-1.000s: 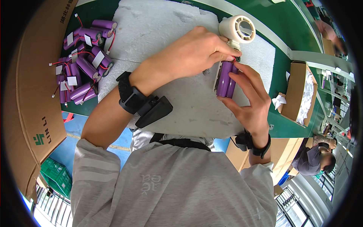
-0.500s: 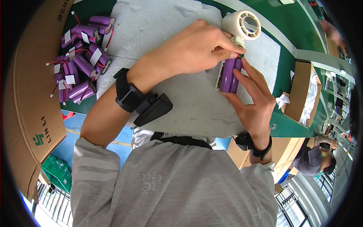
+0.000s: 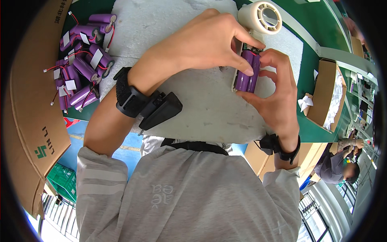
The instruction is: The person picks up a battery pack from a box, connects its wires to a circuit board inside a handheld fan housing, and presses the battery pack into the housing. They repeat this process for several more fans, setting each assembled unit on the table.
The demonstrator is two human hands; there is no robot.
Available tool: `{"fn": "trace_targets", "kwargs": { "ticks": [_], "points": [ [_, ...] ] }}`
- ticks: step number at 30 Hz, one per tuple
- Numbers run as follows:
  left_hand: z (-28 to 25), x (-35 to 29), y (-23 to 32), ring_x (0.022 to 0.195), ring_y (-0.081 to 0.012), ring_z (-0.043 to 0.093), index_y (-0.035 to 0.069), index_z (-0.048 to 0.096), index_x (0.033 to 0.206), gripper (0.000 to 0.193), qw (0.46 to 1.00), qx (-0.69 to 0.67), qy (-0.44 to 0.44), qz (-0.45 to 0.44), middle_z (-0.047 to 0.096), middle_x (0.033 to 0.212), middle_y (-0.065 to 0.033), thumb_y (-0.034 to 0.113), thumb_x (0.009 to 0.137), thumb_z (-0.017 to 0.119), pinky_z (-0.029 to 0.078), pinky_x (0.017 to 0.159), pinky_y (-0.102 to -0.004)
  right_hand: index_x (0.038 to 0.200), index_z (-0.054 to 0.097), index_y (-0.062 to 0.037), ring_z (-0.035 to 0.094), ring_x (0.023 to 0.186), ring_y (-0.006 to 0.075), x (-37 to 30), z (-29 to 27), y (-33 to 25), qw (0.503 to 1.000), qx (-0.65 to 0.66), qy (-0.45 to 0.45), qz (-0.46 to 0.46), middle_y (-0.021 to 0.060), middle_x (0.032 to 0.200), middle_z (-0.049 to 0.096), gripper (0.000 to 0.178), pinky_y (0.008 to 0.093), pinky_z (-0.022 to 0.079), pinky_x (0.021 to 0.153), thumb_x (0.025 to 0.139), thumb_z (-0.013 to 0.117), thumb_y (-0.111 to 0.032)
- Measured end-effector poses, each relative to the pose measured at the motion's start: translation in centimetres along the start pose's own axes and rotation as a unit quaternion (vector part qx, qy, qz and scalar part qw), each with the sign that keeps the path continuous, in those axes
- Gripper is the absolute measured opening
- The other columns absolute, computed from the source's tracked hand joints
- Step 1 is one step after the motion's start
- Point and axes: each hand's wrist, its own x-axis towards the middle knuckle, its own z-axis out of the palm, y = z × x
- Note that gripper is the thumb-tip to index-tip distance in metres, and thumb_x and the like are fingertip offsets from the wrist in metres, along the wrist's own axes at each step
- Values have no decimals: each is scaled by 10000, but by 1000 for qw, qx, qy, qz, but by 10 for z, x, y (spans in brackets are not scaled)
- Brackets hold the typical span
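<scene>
- Spread thumb and index finger of the left hand [image 3: 203,42] span the upper part of the casing [image 3: 234,85], the thumb lying on the purple cells [image 3: 243,83]; the right hand [image 3: 280,94] clasps the casing, thumb at its lower end, fingers along its right edge.
- Half a second ago the left fingertips were close together at the red wires [image 3: 254,53]; now they have parted and the thumb has come onto the cells. This suggests the work has passed from the wires to how the cells sit.
- Between the hands: one cream device [image 3: 249,19] with a round head, two cells side by side in its casing, over the foam slab [image 3: 193,117].
- Left of that, loose purple batteries [image 3: 84,69]: roughly ten, too overlapped to count exactly, with about seven white tabs [image 3: 96,58].
- Right, one small box [image 3: 322,86] of paper pieces [image 3: 334,103].
- Further out: one large carton [image 3: 32,109], one green crate [image 3: 62,179], one co-worker [image 3: 332,167] far right.
</scene>
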Motion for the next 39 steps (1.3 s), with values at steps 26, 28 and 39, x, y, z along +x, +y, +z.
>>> {"fn": "trace_targets", "kwargs": {
  "ticks": [26, 28, 39],
  "points": [
    [1, 1, 1, 652, -102, 639, 139, 705, 1119, 476, 998, -65, 2, -25, 706, 748, -83, 93, 657, 810, 511, 652, -261, 1203, 580, 28, 613, 975, 262, -5, -10, -1, 988, -122, -45, -78, 130, 1222, 485, 689, 351, 550, 820, 581, 861, -70],
    [1, 0, 1, 681, -109, 645, 130, 706, 1115, 472, 994, -78, -24, -69, 717, 803, -83, 67, 657, 804, 516, 676, -269, 1205, 576, 33, 612, 975, 266, -6, -9, -2, 987, -129, -38, -87, 132, 1216, 489, 687, 350, 549, 821, 587, 859, -73],
    [1, 8, -9, 901, -184, 609, 95, 618, 1199, 508, 983, -19, 182, -7, 604, 1136, -91, 90, 714, 767, 518, 728, -297, 1213, 577, -6, 612, 961, 288, 62, -24, 17, 985, -156, -17, -65, 159, 1255, 475, 587, 390, 538, 781, 675, 801, -74]
  ]
}}
